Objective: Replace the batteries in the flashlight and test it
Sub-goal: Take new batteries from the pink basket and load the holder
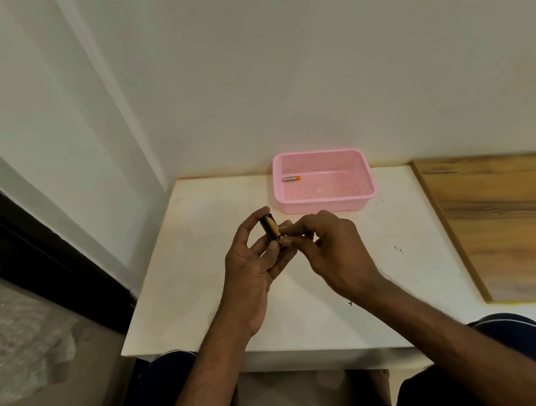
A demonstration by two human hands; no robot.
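A white surface stands in a pale-walled corner. The left hand clasps a small black cylindrical battery holder showing an orange cell, its long axis roughly upright, tilted slightly left. The right hand pinches at the holder's lower end from the right; what it pinches is hidden. A spare silver-and-orange battery lies crosswise in the pink perforated plastic basket, beyond both hands, nearer the right.

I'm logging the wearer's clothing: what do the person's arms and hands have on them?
Nothing visible: the left hand and right hand are bare, with no gloves, rings or watch. Both forearms are uncovered; no sleeves show. Dark blue clothing covers the lap.
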